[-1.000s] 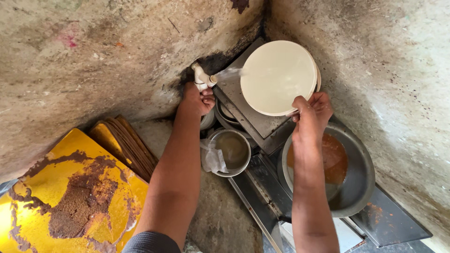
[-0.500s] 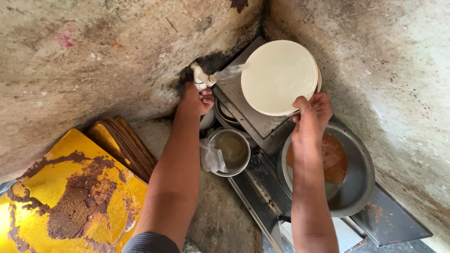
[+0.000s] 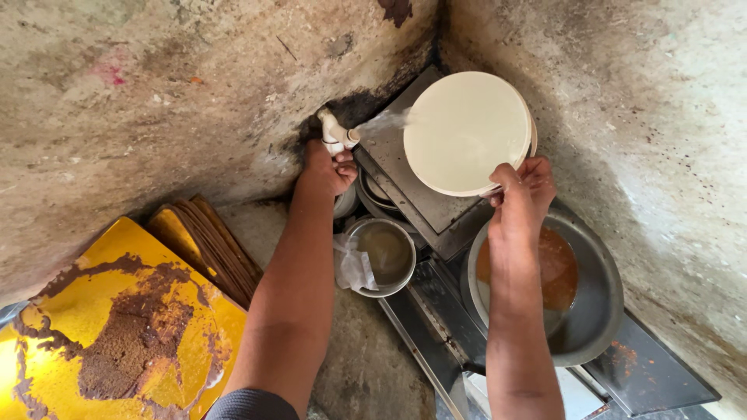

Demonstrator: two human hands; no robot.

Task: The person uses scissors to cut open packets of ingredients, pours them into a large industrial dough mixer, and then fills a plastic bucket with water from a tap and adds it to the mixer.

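Water sprays from the white tap [image 3: 336,134] onto the cream plate [image 3: 467,132] we grip by its lower rim with our right hand [image 3: 520,194], just right of the tap; our left hand [image 3: 327,167] is closed on the tap.

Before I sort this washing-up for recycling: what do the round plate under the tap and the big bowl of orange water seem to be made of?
Plate: probably plastic or melamine; cream, matte, thin-rimmed, no glaze shine, though I can't rule out ceramic. Bowl: looks like steel or aluminium; dull grey with a metallic sheen along its rim.
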